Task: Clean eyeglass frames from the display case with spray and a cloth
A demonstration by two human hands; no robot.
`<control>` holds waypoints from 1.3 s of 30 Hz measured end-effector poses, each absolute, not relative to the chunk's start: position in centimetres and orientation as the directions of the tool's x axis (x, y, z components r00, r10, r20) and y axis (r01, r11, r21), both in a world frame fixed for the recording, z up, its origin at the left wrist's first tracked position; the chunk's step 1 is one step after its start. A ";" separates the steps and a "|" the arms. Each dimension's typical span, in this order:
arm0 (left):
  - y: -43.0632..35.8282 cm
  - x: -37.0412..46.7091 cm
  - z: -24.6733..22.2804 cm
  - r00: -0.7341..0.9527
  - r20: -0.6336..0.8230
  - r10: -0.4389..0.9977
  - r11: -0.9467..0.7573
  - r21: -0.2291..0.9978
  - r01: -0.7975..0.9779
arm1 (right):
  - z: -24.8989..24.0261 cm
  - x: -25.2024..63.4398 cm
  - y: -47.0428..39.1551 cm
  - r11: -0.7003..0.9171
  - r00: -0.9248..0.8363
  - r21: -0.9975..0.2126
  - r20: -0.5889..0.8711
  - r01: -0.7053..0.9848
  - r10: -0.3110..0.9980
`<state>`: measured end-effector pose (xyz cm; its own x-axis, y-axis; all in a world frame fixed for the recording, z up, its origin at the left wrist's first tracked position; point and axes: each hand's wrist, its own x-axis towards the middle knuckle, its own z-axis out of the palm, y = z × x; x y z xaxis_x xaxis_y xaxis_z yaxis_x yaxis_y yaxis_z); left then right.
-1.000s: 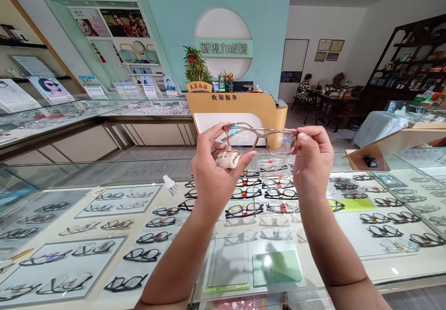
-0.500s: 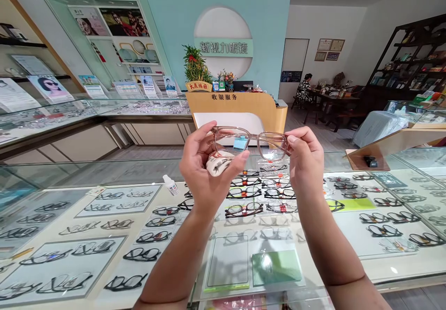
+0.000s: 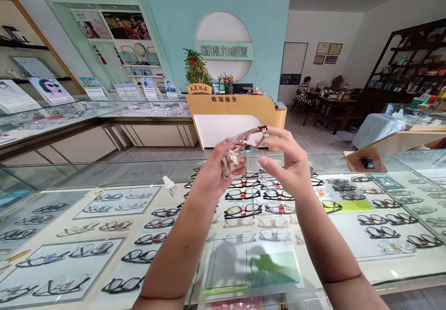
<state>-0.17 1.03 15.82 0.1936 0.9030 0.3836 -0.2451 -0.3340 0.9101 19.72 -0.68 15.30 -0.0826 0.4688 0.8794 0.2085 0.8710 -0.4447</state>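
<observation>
My left hand [image 3: 211, 173] is closed on a pair of eyeglasses [image 3: 245, 135] with a translucent brownish frame, turned nearly edge-on above the glass display counter. A crumpled pale cloth [image 3: 229, 163] is bunched in the same hand, below the frame. At the other end of the glasses is my right hand [image 3: 292, 161], its thumb spread well away from the fingers. Its fingertips are at the frame's hinge corner; whether they touch it I cannot tell. A small white bottle [image 3: 170, 186] stands on the counter left of my hands.
Below my hands, the glass counter [image 3: 195, 296] displays many eyeglasses in rows [image 3: 243, 194]. A green card [image 3: 275, 269] lies near its front. Beyond stand a wooden cash desk [image 3: 237, 108] and another display case [image 3: 146, 110]. A person [image 3: 304, 91] sits at a table far right.
The glasses have turned from facing me to nearly edge-on and shifted slightly left. My right hand has released its pinch, thumb now apart. The left hand still holds the glasses and cloth.
</observation>
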 end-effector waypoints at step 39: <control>-2.7 10.3 -6.6 0.659 -0.080 -0.748 0.321 0.825 0.465 | 5.3 17.0 11.1 0.697 -0.342 -0.481 0.631 0.531 0.696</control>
